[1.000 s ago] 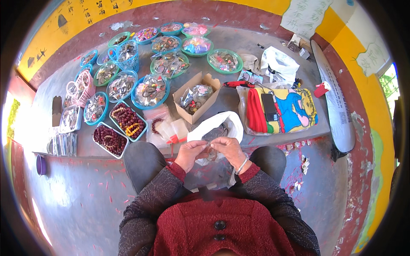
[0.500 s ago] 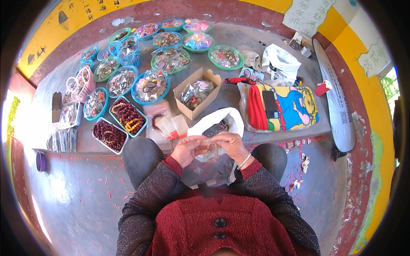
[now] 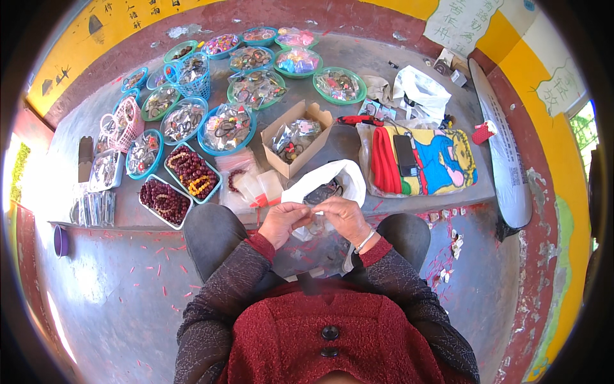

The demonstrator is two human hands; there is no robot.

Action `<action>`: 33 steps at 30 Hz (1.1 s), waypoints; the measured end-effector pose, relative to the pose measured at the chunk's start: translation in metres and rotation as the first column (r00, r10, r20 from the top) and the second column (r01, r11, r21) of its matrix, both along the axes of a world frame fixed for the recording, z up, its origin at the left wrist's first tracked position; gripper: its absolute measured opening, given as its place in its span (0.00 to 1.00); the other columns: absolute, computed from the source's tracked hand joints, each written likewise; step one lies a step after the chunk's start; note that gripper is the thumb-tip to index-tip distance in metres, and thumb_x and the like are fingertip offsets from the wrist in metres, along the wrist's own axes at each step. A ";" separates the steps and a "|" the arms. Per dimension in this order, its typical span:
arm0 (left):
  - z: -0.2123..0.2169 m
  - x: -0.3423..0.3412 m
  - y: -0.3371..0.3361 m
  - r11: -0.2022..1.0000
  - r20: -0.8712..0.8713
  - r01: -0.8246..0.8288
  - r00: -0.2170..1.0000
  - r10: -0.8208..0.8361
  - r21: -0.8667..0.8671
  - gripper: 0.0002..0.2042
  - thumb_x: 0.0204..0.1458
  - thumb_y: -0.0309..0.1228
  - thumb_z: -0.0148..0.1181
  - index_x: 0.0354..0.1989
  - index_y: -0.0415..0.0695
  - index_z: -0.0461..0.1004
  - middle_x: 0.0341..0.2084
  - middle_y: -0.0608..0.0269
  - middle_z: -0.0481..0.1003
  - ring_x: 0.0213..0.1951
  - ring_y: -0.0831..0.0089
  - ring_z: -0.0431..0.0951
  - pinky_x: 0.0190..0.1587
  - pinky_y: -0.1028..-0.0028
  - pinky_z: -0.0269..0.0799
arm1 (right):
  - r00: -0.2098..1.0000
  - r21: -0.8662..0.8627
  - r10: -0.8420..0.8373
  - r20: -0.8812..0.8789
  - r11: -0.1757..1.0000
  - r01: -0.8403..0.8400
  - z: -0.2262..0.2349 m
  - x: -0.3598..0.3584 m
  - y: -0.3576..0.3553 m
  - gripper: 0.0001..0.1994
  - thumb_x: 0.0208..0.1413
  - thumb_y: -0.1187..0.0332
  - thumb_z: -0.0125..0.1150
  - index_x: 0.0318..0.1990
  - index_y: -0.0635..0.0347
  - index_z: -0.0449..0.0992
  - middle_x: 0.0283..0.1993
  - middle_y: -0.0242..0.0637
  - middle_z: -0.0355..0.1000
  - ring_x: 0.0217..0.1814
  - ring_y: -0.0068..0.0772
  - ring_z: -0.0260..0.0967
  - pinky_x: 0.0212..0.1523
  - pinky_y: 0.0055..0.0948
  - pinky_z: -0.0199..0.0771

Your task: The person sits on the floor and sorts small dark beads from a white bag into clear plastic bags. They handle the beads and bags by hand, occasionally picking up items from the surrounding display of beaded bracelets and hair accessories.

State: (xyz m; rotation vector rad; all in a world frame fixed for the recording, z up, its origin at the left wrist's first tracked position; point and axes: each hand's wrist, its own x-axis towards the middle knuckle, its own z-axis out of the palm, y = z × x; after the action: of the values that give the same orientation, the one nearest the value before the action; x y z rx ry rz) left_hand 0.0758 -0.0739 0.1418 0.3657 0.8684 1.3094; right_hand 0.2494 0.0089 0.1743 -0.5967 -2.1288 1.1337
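While the low table (image 3: 384, 57) spreads its bowls of trinkets and a white plastic bag (image 3: 332, 182) lies at its near edge, the left hand (image 3: 281, 221) and right hand (image 3: 345, 217) meet over the lap, pinching a small clear packet (image 3: 315, 221) between fingertips. Working it well probably means keeping both pinches light and close together; what the packet holds is too small to make out.

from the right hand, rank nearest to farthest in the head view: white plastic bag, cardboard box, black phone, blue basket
From the right hand:
1. white plastic bag, just beyond the fingers
2. cardboard box, further back, slightly left
3. black phone, on the colourful bag, to the right; close to the box's rank
4. blue basket, far back left
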 end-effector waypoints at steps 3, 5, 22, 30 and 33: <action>-0.004 0.000 0.000 0.998 -0.080 -0.067 0.994 0.067 0.001 0.05 0.51 0.21 0.54 0.34 0.33 0.72 0.32 0.54 0.75 0.35 0.69 0.77 0.40 0.77 0.75 | 0.999 -0.194 -0.043 -0.024 0.980 0.037 0.004 -0.001 -0.001 0.13 0.49 0.81 0.49 0.42 0.62 0.74 0.34 0.37 0.73 0.36 0.25 0.70 0.38 0.21 0.69; -0.002 0.002 0.001 0.994 -0.144 -0.106 0.984 0.105 0.005 0.05 0.51 0.22 0.54 0.34 0.33 0.73 0.31 0.54 0.76 0.34 0.70 0.77 0.40 0.78 0.74 | 0.997 -0.394 -0.065 -0.048 0.918 0.041 0.007 0.002 0.004 0.13 0.52 0.78 0.49 0.46 0.64 0.71 0.38 0.36 0.72 0.42 0.24 0.69 0.43 0.22 0.67; 0.007 0.006 -0.002 0.995 -0.204 -0.016 0.978 0.036 0.096 0.09 0.55 0.25 0.48 0.38 0.32 0.72 0.34 0.53 0.75 0.38 0.68 0.77 0.43 0.74 0.74 | 0.993 -0.540 -0.113 -0.040 0.838 0.074 -0.004 -0.001 -0.001 0.07 0.49 0.72 0.61 0.31 0.68 0.77 0.27 0.31 0.72 0.29 0.18 0.67 0.31 0.18 0.67; 0.018 0.006 -0.002 0.978 -0.383 -0.012 0.919 0.094 0.211 0.14 0.51 0.19 0.51 0.48 0.41 0.70 0.41 0.58 0.74 0.45 0.74 0.72 0.40 0.76 0.71 | 0.991 -0.394 -0.131 -0.017 0.912 0.114 -0.004 0.002 0.000 0.05 0.47 0.75 0.60 0.31 0.67 0.77 0.26 0.32 0.72 0.29 0.19 0.67 0.30 0.19 0.66; 0.018 0.001 -0.004 0.936 -0.840 0.214 0.527 0.129 0.278 0.15 0.46 0.20 0.57 0.45 0.41 0.71 0.40 0.60 0.74 0.46 0.73 0.71 0.39 0.75 0.71 | 0.997 -0.100 -0.059 0.048 0.993 0.064 -0.002 0.000 -0.003 0.04 0.45 0.75 0.61 0.30 0.65 0.77 0.25 0.35 0.71 0.27 0.24 0.68 0.28 0.21 0.67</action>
State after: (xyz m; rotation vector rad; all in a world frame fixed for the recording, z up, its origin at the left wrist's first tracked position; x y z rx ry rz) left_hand 0.0770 -0.0777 0.1598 1.4149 1.4269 1.2037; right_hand 0.2498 0.0063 0.1722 -0.7359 -2.0845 1.2106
